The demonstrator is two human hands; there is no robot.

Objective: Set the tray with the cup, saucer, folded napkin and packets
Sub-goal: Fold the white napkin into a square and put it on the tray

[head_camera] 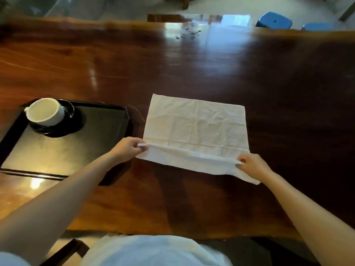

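A creased white napkin (196, 127) lies spread on the dark wooden table, right of a black tray (99, 131). Its near edge is lifted off the table. My left hand (127, 147) pinches the near left corner and my right hand (253, 166) pinches the near right corner. In the tray's far left corner a white cup (45, 112) sits on a black saucer (63, 129). No packets show in the frame.
The glossy wooden table (211, 64) stretches far ahead and to both sides. A few small dark bits (189, 33) lie near its far edge. Two blue stools (274, 21) stand beyond the table at the back right.
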